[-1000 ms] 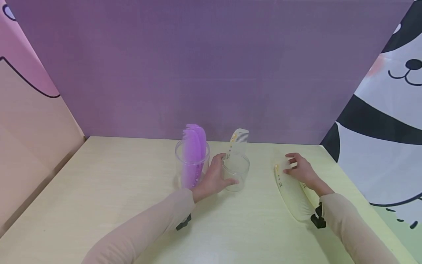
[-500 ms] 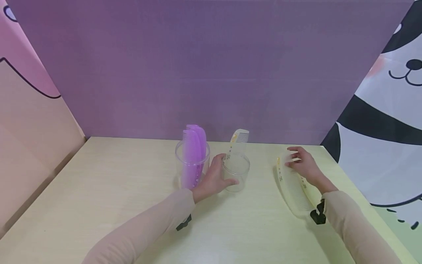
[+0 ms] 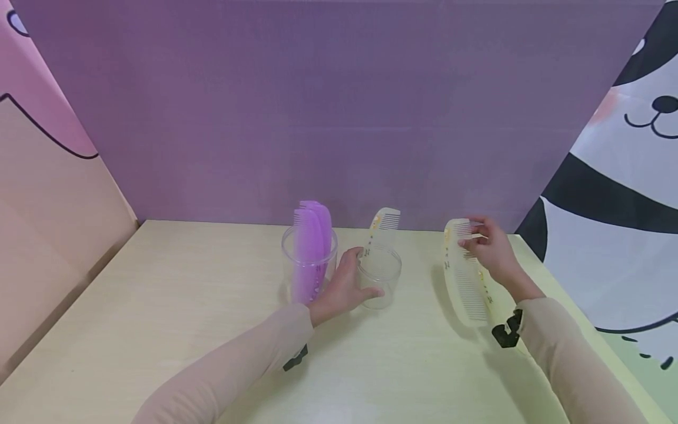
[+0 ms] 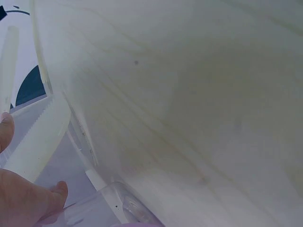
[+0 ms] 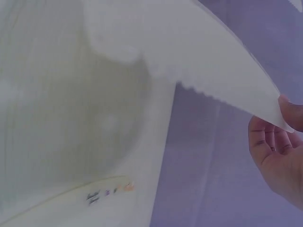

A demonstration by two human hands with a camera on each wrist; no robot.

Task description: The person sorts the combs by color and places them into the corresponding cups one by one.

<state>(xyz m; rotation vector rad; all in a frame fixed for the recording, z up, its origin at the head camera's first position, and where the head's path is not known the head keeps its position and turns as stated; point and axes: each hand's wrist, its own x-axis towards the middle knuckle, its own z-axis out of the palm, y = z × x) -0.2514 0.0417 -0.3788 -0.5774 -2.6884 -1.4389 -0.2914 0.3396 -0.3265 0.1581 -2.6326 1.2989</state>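
Note:
In the head view my left hand [image 3: 344,288] holds a small clear plastic cup [image 3: 389,277], thumb and fingers on either side of it. One cream comb [image 3: 384,220] with a yellow pattern leans upright in that cup. Farther right, my right hand [image 3: 495,253] pinches another cream comb [image 3: 462,288] near its top end; it hangs tilted above the table. From the right wrist view, thumb and fingertips meet on the end of this held comb [image 5: 199,56]. A further cream comb [image 5: 111,193] lies on the table under it, partly covered in the head view.
Close to my left hand stands a second clear cup [image 3: 287,250] with several purple combs [image 3: 313,235] upright in it. The pale wooden table [image 3: 201,282] ends at a purple back panel [image 3: 339,118]. Cartoon-printed panels flank both sides.
My right hand has lifted the cream comb off the table, moving upward and away, and the comb stands steeper. My left hand and both cups have not moved.

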